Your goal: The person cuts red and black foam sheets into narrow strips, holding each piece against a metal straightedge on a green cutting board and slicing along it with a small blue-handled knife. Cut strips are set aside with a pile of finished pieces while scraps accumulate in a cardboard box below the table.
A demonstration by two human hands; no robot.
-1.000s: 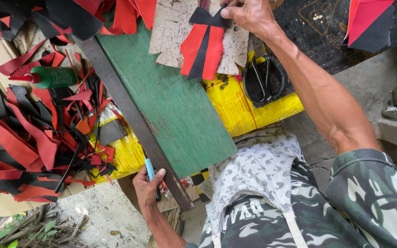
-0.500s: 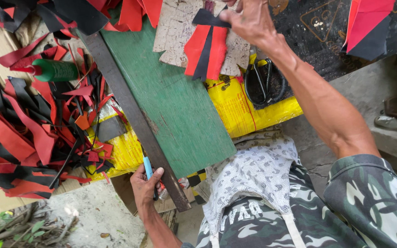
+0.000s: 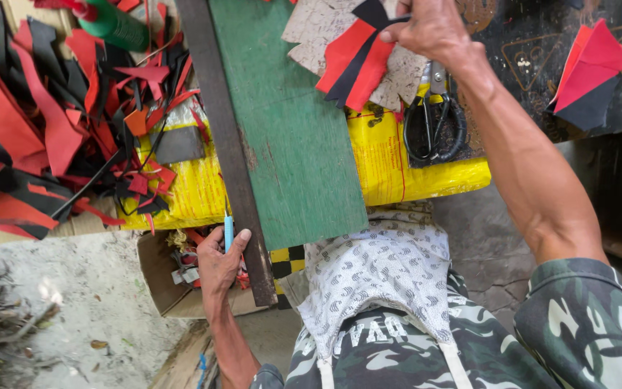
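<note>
At the top of the head view, right of centre, your right hand is closed around the upper end of a folded red and black piece, fingers pinched tight on its black tip. That piece hangs down over a pale, speckled sheet, which lies on the green board running from the top middle toward the centre of the frame. Just right of the piece, a pair of black-handled scissors rests on the yellow sheet, below your wrist.

Lower left of centre, your left hand is curled shut around a small blue-handled tool, its tip pointing up; thumb and fingers wrap the handle, and the hand sits just beside the dark wooden strip that edges the green board. Under this hand an open cardboard box holds more scraps.

Across the left side of the frame lies a heap of red and black strips, with a green bottle at the upper left. Another red and black folded piece sits at the upper right, well apart from your hands.
</note>
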